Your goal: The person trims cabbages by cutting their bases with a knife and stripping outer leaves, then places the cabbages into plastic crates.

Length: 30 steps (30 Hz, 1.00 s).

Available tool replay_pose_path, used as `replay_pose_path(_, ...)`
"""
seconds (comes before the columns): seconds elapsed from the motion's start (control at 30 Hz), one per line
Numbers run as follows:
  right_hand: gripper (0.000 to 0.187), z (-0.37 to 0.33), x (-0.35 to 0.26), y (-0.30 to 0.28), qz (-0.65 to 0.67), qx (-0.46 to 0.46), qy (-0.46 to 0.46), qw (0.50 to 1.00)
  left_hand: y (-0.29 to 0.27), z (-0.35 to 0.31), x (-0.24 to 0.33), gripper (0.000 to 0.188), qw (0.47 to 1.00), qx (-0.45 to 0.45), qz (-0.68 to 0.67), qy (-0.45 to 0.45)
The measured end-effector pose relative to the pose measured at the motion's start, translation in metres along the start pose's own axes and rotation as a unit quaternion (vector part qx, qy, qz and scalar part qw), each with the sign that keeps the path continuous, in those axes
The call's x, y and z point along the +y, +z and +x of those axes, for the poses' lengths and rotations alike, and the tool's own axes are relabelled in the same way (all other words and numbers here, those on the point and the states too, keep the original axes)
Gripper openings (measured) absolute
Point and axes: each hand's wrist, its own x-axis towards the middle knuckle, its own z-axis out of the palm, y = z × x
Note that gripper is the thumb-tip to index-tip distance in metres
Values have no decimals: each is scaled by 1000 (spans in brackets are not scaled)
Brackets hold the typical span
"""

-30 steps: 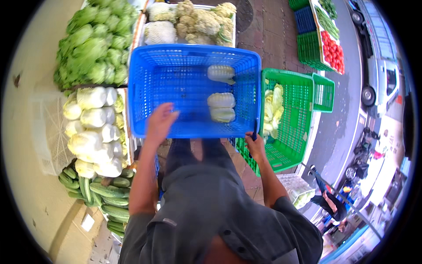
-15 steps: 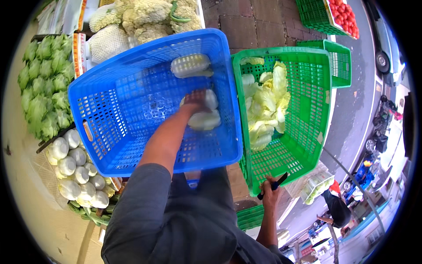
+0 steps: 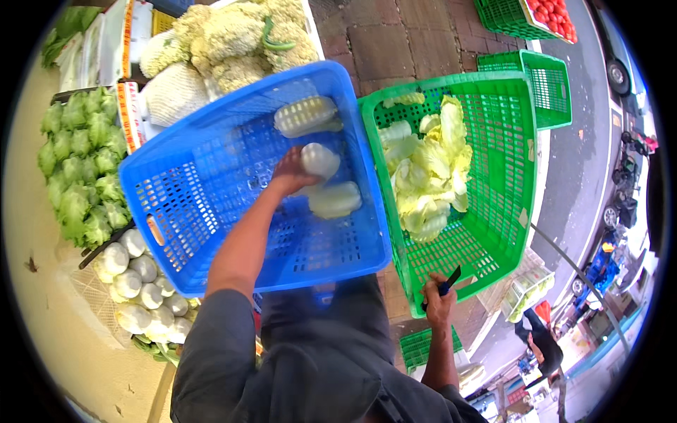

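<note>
Inside the blue crate (image 3: pixel 255 278), my left hand (image 3: pixel 288 173) is closed round one end of a napa cabbage (image 3: pixel 321 161), whose pale rounded end faces up. Two more cabbages flank it: a pale green cabbage (image 3: pixel 306 116) at the far side and a blurred cabbage (image 3: pixel 335 200) on the near side. My right hand (image 3: pixel 440 299) grips a knife (image 3: pixel 449 281) with a dark handle and blade, by the near rim of the green crate (image 3: pixel 525 127). Loose yellow-green cabbage leaves (image 3: pixel 431 166) lie heaped in that crate.
Cauliflowers (image 3: pixel 233 35) fill a box beyond the blue crate. Leafy lettuces (image 3: pixel 79 162) and white-based cabbages (image 3: pixel 144 282) are stacked at left. Another green crate (image 3: pixel 546 88) and a crate of tomatoes (image 3: pixel 552 15) stand at right. A person (image 3: pixel 541 345) is farther off, lower right.
My left hand, blurred over the cabbages before, now grasps the middle one and has tipped it end-up. My right hand still holds the knife. The whole view has shifted slightly.
</note>
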Motion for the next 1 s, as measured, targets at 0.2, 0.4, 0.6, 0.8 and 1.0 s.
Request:
replay_pose_path(0.2,26,13,-45,48,-20,-77,-170,982,-56,-106,28,96,947,108,-279,114)
replay_pose_path(0.4,44,-10,-151,114,6,-150,-338,929,-70,-190,91,101,861,102,-464,182)
replay_pose_path(0.6,45,-31,-166,93,79,-219,-278,932,-52,-222,106,102,786,36,-579,212)
replay_pose_path(0.8,40,-31,-154,82,117,-209,-282,929,-39,-225,119,75,706,-102,-671,201)
replay_pose_path(1.0,36,-34,-173,30,-66,-148,-273,948,-45,-231,147,72,768,-86,-592,230)
